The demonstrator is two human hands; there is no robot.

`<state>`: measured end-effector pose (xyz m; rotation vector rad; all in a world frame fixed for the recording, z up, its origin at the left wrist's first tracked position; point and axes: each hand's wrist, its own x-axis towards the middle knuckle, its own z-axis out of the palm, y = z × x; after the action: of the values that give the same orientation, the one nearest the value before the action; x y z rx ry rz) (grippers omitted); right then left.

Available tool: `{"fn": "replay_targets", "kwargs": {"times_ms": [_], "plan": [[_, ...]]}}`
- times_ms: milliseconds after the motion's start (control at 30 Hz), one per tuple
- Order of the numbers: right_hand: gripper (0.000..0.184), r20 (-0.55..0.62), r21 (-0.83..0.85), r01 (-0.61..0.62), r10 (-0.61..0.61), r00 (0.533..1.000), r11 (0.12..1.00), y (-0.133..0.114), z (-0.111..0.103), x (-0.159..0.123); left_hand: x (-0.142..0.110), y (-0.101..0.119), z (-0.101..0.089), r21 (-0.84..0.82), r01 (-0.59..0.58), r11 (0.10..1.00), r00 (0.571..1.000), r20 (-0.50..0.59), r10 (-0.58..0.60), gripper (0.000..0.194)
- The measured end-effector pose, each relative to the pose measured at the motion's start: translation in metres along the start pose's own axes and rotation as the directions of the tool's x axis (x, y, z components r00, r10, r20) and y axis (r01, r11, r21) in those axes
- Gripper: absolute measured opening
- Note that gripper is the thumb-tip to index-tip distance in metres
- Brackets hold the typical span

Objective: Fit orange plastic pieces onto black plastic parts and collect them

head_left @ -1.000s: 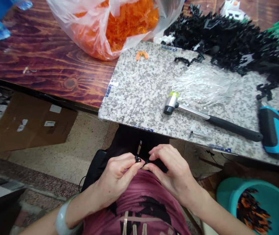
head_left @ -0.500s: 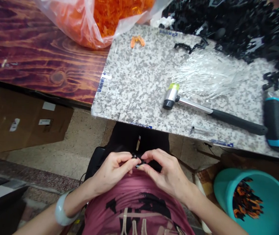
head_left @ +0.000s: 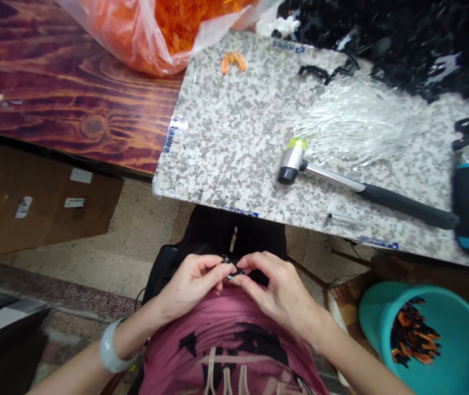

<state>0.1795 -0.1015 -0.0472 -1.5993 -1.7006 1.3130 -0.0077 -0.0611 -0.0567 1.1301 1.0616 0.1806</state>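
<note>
The person is working on two tiny black plastic parts, one (head_left: 226, 258) pinched in the left hand (head_left: 188, 282) and the other (head_left: 237, 273) in the right hand (head_left: 277, 293). Both are being held up in front of the person's stomach, just above a pink T-shirt (head_left: 234, 351). The left thumb and fingertips are closed firmly on the first part, while the right thumb and fingers are curled tightly around the second. The two parts are very close together, but I can't tell from here whether they're touching. A pale bangle (head_left: 111, 346) is sitting on the left wrist.

Just ahead of the hands, a granite slab (head_left: 226, 137) is resting on a wooden table (head_left: 53, 93). A steel-headed mallet (head_left: 294, 163) is lying on the slab beside a pile of clear plastic pieces (head_left: 357, 120), and a small orange piece (head_left: 233, 61) is sitting near the slab's far edge. A large heap of black plastic parts (head_left: 399, 38) is spilling along the far side, next to a plastic bag of orange parts (head_left: 147, 38). Down to the right, a teal bucket (head_left: 435, 340) is holding mixed black and orange parts (head_left: 411, 334), and a flattened cardboard box (head_left: 40, 208) is lying on the floor to the left.
</note>
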Motion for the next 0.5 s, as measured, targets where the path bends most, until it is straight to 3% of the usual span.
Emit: {"fn": "replay_targets", "kwargs": {"times_ms": [167,300,400,500], "plan": [[0.009,0.108,-0.015,-0.051,0.053,0.993,0.999,0.0003,-0.0013,0.0036,-0.0009,0.0006,0.0031,0.163,-0.121,0.979,0.991,-0.036,0.129,0.039],[0.012,0.114,-0.022,-0.029,0.031,0.993,0.999,0.0002,0.0048,0.0056,-0.0002,-0.0005,0.0009,0.3,-0.21,0.93,0.972,-0.035,0.231,0.039],[0.013,0.092,-0.014,-0.017,0.019,0.996,1.0,-0.0009,0.0077,0.0063,-0.0017,0.0005,-0.0019,0.338,-0.217,0.916,0.97,-0.031,0.241,0.039],[0.016,0.118,0.101,-0.074,0.062,0.991,0.992,-0.002,0.0054,0.0078,-0.0046,0.0038,-0.0027,0.268,-0.149,0.952,0.985,-0.044,0.166,0.039]]}}
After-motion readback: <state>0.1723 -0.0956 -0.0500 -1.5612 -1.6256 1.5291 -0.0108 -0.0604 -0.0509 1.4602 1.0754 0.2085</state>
